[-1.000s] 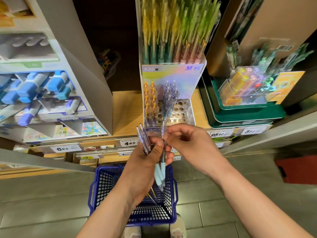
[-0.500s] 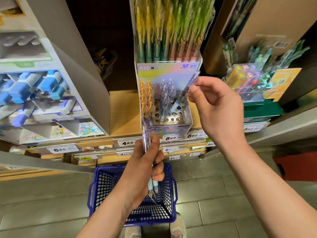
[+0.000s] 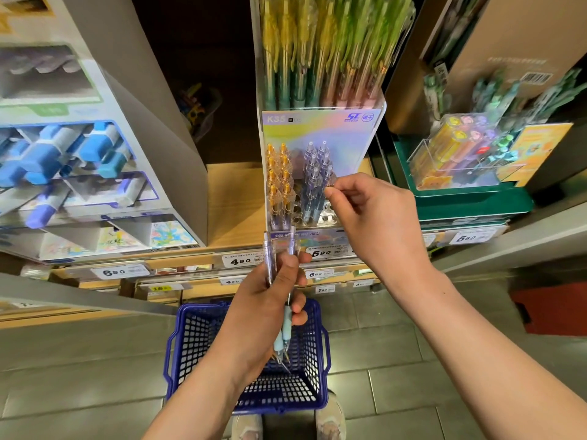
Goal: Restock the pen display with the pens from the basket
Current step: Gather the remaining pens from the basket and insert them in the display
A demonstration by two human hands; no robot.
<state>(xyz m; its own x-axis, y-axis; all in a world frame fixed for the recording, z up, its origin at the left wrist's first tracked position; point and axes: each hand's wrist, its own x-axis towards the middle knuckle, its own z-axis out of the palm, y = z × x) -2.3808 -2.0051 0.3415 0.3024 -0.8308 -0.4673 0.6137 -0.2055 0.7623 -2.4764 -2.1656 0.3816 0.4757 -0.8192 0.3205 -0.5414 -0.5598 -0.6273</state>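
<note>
Head view: left hand (image 3: 270, 300) grips two pens (image 3: 283, 335); right hand (image 3: 378, 217) pinches pen (image 3: 318, 211) top, tip hidden in display (image 3: 317, 128)

Both forearms bare, left hand (image 3: 270, 300) and right hand (image 3: 378, 223) alike, and just below the blue basket (image 3: 190, 350), two pale shoe toes (image 3: 330, 423) showing.

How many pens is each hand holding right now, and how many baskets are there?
Purple pens held in the left hand: 2
Purple pen pinched by the right hand: 1
Blue basket: 1
Total: 4
</note>
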